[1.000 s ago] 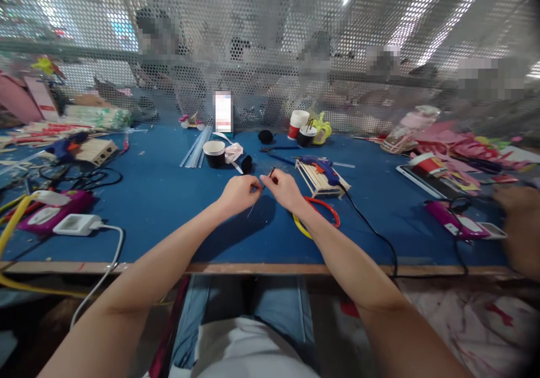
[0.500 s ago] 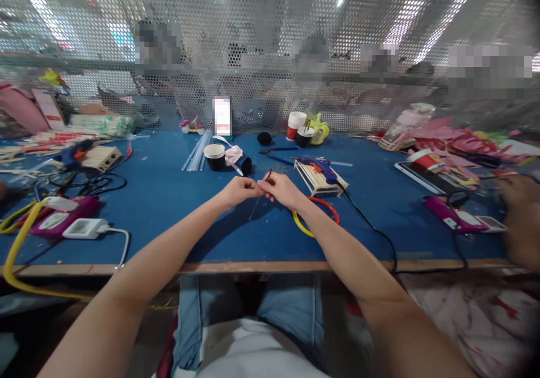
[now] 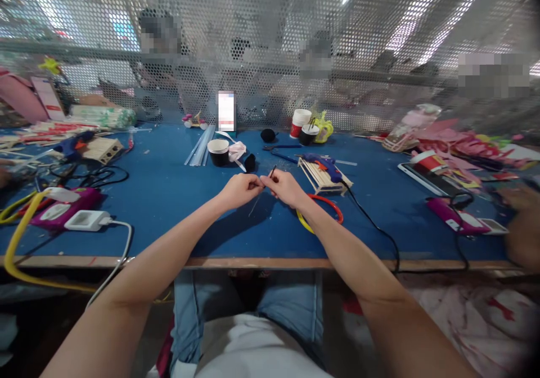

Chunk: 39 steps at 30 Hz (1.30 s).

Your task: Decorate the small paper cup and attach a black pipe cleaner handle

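Observation:
My left hand (image 3: 239, 189) and my right hand (image 3: 286, 187) meet above the middle of the blue table (image 3: 177, 198). Both pinch a thin dark wire (image 3: 256, 203) that runs slantwise between them, one end sticking up past my right fingers and the other hanging down below my left hand. Just right of my right wrist lie red and yellow rings (image 3: 324, 215). A blue glue gun (image 3: 323, 166) rests on a stick frame (image 3: 318, 180) behind them.
Black paper cup (image 3: 219, 152), pink cloth and black pompoms stand behind my hands. Power strips (image 3: 82, 219) with cables lie at the left, a pink strip (image 3: 459, 219) at the right. Another person's hand (image 3: 521, 226) works at the right edge. A perforated screen backs the table.
My hands have stayed together over the table, with only small shifts of the fingers on the wire. The view has wobbled slightly.

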Tool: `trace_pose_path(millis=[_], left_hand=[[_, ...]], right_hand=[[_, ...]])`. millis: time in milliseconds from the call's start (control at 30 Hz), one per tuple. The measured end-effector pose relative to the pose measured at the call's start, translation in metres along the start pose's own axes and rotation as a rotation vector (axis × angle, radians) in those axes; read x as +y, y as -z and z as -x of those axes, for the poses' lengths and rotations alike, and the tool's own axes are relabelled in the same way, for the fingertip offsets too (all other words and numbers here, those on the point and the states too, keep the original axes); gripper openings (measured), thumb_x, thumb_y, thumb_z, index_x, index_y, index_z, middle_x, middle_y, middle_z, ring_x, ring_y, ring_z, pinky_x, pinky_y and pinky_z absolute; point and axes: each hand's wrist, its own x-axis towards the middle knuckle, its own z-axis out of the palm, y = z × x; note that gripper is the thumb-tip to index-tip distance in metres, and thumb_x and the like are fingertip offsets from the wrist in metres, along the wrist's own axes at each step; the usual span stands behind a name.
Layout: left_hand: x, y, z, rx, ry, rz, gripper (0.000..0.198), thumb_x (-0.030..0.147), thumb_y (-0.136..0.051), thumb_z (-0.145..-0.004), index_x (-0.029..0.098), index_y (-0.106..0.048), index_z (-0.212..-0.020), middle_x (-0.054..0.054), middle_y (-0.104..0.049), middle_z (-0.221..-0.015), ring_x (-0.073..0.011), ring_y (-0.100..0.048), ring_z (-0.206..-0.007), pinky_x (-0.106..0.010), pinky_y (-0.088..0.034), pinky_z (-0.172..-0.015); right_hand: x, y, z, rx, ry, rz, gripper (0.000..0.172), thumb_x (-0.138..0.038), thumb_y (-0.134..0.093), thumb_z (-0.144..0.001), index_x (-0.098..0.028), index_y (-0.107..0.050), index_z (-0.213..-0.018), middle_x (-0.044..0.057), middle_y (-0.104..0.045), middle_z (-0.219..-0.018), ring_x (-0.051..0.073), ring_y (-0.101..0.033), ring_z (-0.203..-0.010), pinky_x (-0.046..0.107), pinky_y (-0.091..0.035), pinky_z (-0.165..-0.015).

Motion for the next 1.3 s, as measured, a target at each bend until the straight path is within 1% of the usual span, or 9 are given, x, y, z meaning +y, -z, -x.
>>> trace_pose_path(millis=[100, 267, 400, 500, 600, 867, 1100, 1167, 1300], left_hand=[[0.001, -0.002, 0.000, 0.018, 0.014, -0.004, 0.019, 0.028, -0.050, -0.071, 0.013, -0.062, -0.069, 0.001, -0.050, -0.055, -0.0076, -0.036, -0.049, -0.020, -0.024, -0.047], [-0.001, -0.007, 0.000, 0.045, 0.081, 0.164, 0.022, 0.032, -0.053, -0.070, 0.012, -0.060, -0.066, 0.003, -0.045, -0.051, -0.0062, -0.031, -0.047, -0.020, -0.023, -0.045], [0.003, -0.007, 0.000, 0.034, 0.157, 0.364, 0.022, 0.032, -0.056, -0.068, 0.011, -0.059, -0.065, 0.003, -0.044, -0.051, -0.0053, -0.030, -0.047, -0.020, -0.021, -0.045], [0.006, -0.005, 0.001, 0.008, 0.210, 0.471, 0.023, 0.034, -0.059, -0.066, 0.011, -0.058, -0.063, 0.003, -0.043, -0.051, -0.0050, -0.030, -0.047, -0.021, -0.020, -0.045], [0.008, -0.002, 0.002, -0.007, 0.230, 0.496, 0.025, 0.036, -0.061, -0.065, 0.012, -0.058, -0.064, 0.004, -0.042, -0.050, -0.0050, -0.029, -0.047, -0.021, -0.018, -0.046], [0.007, 0.002, 0.003, -0.012, 0.103, 0.303, 0.019, 0.030, -0.055, -0.067, 0.011, -0.060, -0.067, 0.001, -0.051, -0.057, -0.0078, -0.038, -0.051, -0.022, -0.028, -0.050], [0.008, 0.002, 0.004, 0.050, 0.051, 0.031, 0.017, 0.028, -0.053, -0.068, 0.013, -0.061, -0.064, 0.001, -0.049, -0.052, -0.0083, -0.036, -0.049, -0.022, -0.025, -0.049], [0.009, 0.002, 0.004, 0.036, 0.063, 0.111, 0.017, 0.028, -0.053, -0.068, 0.013, -0.060, -0.063, 0.001, -0.050, -0.054, -0.0083, -0.037, -0.050, -0.022, -0.027, -0.050], [0.008, 0.002, 0.003, -0.029, 0.143, 0.403, 0.020, 0.032, -0.057, -0.066, 0.011, -0.058, -0.067, 0.001, -0.050, -0.057, -0.0075, -0.039, -0.052, -0.021, -0.028, -0.051]], right_hand=[[-0.001, -0.001, 0.000, 0.041, 0.020, 0.036, 0.035, -0.049, -0.050, -0.077, -0.017, -0.045, -0.064, -0.004, -0.048, -0.045, 0.008, -0.043, -0.040, 0.020, -0.031, -0.041], [-0.002, -0.003, 0.000, 0.075, 0.020, 0.004, 0.040, -0.054, -0.053, -0.073, -0.017, -0.044, -0.061, -0.004, -0.046, -0.044, 0.008, -0.043, -0.041, 0.020, -0.031, -0.041], [0.002, -0.002, -0.001, -0.007, -0.015, -0.172, 0.039, -0.055, -0.053, -0.074, -0.017, -0.044, -0.064, -0.003, -0.049, -0.049, 0.008, -0.046, -0.042, 0.020, -0.036, -0.041], [0.003, 0.002, 0.000, -0.112, 0.046, -0.307, 0.036, -0.052, -0.051, -0.076, -0.017, -0.046, -0.070, -0.001, -0.053, -0.058, 0.008, -0.050, -0.050, 0.021, -0.041, -0.046], [0.003, 0.004, 0.000, -0.105, 0.076, -0.293, 0.032, -0.047, -0.055, -0.075, -0.017, -0.047, -0.071, -0.002, -0.051, -0.056, 0.008, -0.048, -0.049, 0.021, -0.041, -0.046], [-0.002, 0.005, 0.001, 0.040, 0.100, 0.021, 0.031, -0.045, -0.052, -0.076, -0.016, -0.049, -0.065, -0.002, -0.050, -0.052, 0.009, -0.044, -0.048, 0.022, -0.033, -0.049], [-0.001, -0.001, -0.001, 0.155, 0.137, 0.164, 0.031, -0.042, -0.053, -0.075, -0.017, -0.045, -0.058, -0.002, -0.047, -0.054, 0.009, -0.041, -0.052, 0.023, -0.031, -0.052], [-0.001, 0.000, -0.001, 0.120, 0.133, 0.116, 0.033, -0.044, -0.053, -0.075, -0.017, -0.044, -0.058, -0.002, -0.046, -0.053, 0.009, -0.041, -0.052, 0.023, -0.032, -0.051], [-0.001, 0.007, 0.000, -0.124, 0.109, -0.231, 0.028, -0.044, -0.051, -0.078, -0.016, -0.050, -0.077, -0.001, -0.052, -0.063, 0.010, -0.048, -0.055, 0.022, -0.039, -0.049]])
